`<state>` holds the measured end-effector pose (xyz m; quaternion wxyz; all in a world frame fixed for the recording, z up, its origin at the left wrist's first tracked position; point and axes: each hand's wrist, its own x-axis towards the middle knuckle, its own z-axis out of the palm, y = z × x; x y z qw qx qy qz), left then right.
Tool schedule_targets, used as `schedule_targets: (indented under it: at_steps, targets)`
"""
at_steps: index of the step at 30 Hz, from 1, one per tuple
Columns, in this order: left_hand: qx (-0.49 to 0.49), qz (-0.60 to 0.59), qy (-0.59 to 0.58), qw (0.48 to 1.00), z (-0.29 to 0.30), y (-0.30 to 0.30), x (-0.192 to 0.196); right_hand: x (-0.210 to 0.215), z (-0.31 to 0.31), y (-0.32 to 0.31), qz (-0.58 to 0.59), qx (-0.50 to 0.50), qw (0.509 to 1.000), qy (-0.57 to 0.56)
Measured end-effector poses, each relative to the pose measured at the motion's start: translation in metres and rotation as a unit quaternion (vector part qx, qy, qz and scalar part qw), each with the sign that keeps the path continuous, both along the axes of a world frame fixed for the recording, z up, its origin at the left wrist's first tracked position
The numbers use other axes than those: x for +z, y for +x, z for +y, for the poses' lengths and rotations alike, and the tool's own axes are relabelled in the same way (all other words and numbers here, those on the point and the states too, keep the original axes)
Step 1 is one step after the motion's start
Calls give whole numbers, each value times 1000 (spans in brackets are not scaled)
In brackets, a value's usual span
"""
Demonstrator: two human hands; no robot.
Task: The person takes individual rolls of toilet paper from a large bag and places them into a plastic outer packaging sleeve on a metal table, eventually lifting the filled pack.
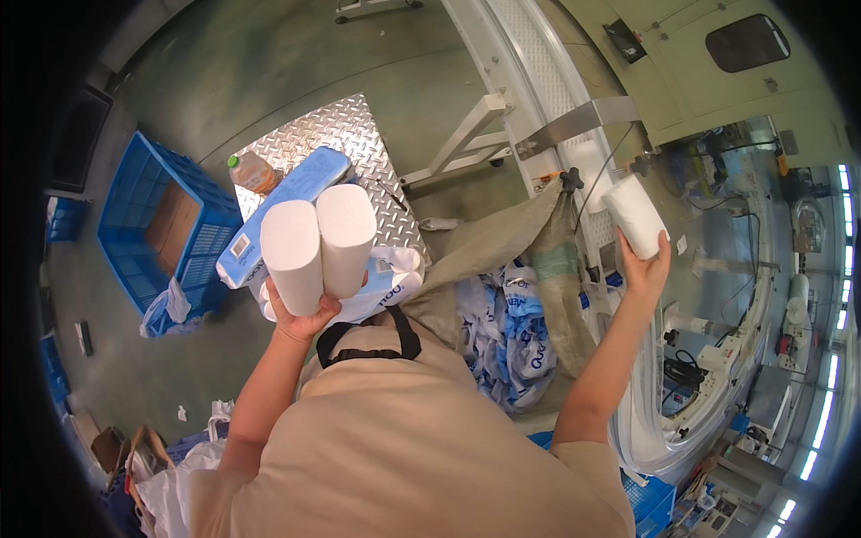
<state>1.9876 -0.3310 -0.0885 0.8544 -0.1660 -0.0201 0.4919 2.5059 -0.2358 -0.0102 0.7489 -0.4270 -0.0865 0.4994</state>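
My left hand grips two white paper rolls side by side, a left roll and a right roll, from below. They stand upright in front of my body, over the near edge of a metal tread-plate table. Stretched out to the right, my right hand is closed around the lower end of another white paper roll, held tilted by the conveyor. Behind the left-hand rolls lies a long blue-and-white plastic pack. A white-and-blue wrapper sits at the table's near edge, partly hidden.
A bottle with a green cap is on the table. Left of it stands a blue plastic crate. An open woven sack holds crumpled plastic wrappers. The conveyor runs along the right, beside a pale green machine.
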Motion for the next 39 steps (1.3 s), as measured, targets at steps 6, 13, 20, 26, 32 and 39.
schedule_targets:
  at_steps: [6,13,20,26,32,39]
  targets:
    - [-52,-13,-41,998,3,-5,-27,-30,7,26,-100,-28,979,-174]
    - [-43,41,61,996,4,1,-30,35,-4,-176,-488,112,865,-37]
    - [-59,469,161,866,20,2,22,-2,-47,-286,-474,484,730,85]
    - [-34,476,35,878,14,14,49,0,-61,-290,-441,485,744,132]
    - [29,359,-18,933,31,12,22,6,-85,-274,-575,408,666,244]
    - [-31,-199,-82,976,32,0,22,29,-60,-122,-265,-26,964,-12]
